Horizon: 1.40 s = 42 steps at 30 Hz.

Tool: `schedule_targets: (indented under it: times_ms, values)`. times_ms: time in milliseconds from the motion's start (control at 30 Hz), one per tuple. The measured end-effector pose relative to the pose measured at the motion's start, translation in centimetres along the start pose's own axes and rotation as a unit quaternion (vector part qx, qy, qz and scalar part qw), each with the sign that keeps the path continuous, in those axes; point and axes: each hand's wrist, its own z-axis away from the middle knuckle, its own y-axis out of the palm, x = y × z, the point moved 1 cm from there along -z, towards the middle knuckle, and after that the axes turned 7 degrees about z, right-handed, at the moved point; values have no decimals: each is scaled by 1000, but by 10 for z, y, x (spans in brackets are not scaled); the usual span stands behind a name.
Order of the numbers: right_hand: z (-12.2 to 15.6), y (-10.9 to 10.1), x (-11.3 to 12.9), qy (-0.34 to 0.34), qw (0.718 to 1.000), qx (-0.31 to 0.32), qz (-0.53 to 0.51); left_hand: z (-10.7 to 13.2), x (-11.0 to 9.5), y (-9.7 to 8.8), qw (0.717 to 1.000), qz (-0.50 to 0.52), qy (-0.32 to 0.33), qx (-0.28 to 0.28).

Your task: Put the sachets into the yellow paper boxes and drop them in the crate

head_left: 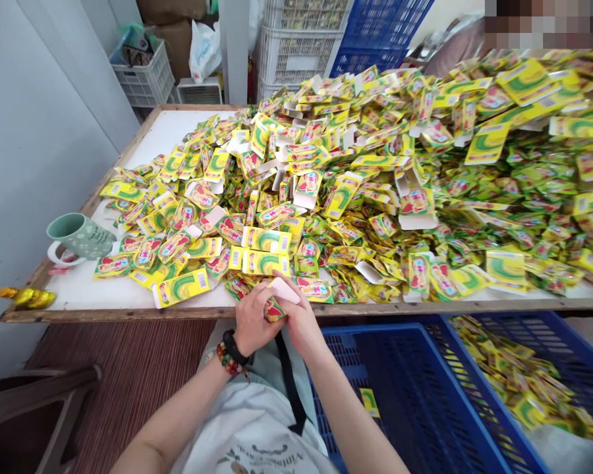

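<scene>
Meanwhile, at the front edge of a white-topped work table [128, 309], a person's left hand [255, 320] and right hand [302, 322] meet over a small printed carton [275, 309], fingers clamped together around it, its pale flap [282, 290] raised just above the wooden rim. A heaped pile of yellow-and-green cartons [375, 178] spreads back across the table, its nearest pieces close to that edge. Any slide in the heap could spill cartons past the rim, to the floor or into the blue plastic crate [400, 388] of loose sachets [524, 388] below at right. A green mug [79, 237] just beside the pile, near the left edge, could fall to a careless reach.
</scene>
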Motion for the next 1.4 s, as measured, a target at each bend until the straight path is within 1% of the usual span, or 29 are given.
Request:
schedule_targets:
  times_ms: [33,67,133,167,267,333,367,400,467,533,600,667,733,767,833,867,900,933,967,1033,1067,1133,1167,1200,1267,1333,1367,1400]
  values:
    - [2,1,0,-1,1000,16,-2,0,0,0,1000,-4,-7,14]
    - [5,2,1,-18,1000,20,15,1,0,0,999,-7,-18,29]
    - [10,2,3,-66,995,-2,69,0,0,1,997,-10,-43,56]
    - [11,2,4,-74,993,-18,87,0,-1,1,996,-12,-52,67]
    - [8,1,2,-31,994,-61,89,0,-1,2,995,-18,-69,74]
    - [4,2,0,-19,996,-51,70,0,0,2,994,-21,-81,72]
    - [2,3,0,-32,997,-38,65,0,0,2,994,-20,-82,69]
    - [1,4,0,-55,996,-21,67,1,1,3,994,-18,-82,63]
    - [0,6,1,-121,987,18,106,3,3,3,996,-8,-83,44]
    - [3,7,2,-193,966,52,165,4,2,3,996,3,-88,27]
    - [9,4,4,-244,946,59,206,3,-1,0,997,17,-76,23]
    - [20,-8,7,-274,934,38,226,0,-7,-7,998,35,-31,48]
    - [33,-33,9,-275,926,-12,260,-5,-9,-20,995,33,4,90]
    - [38,-48,10,-260,918,-50,295,-7,-7,-29,995,13,-2,97]
    - [43,-76,6,-211,888,-127,388,-14,4,-47,994,-65,-57,71]
    - [40,-86,2,-192,871,-149,428,-17,12,-54,989,-108,-89,56]
    - [33,-92,-4,-181,858,-154,456,-21,20,-59,982,-144,-110,56]
    - [22,-93,-11,-175,851,-147,472,-25,27,-61,976,-170,-117,75]
    - [9,-91,-19,-169,851,-134,480,-29,33,-61,969,-189,-112,110]
    - [-25,-78,-34,-145,849,-115,496,-38,40,-54,955,-214,-89,182]
    - [-42,-71,-41,-124,844,-114,510,-42,42,-50,948,-226,-81,207]
    - [-71,-59,-50,-85,836,-112,531,-49,41,-43,939,-244,-83,229]
    - [-82,-56,-52,-77,839,-107,528,-52,41,-42,938,-245,-87,229]
    - [-88,-55,-53,-79,849,-103,513,-54,40,-43,941,-239,-91,223]
    - [-92,-57,-50,-109,878,-109,453,-57,42,-49,953,-215,-98,191]
    - [-84,-62,-40,-145,911,-134,363,-58,44,-58,965,-184,-118,142]
    - [-77,-63,-34,-153,928,-138,310,-58,44,-63,969,-164,-141,115]
    - [-70,-62,-25,-157,945,-122,260,-58,44,-67,972,-136,-170,92]
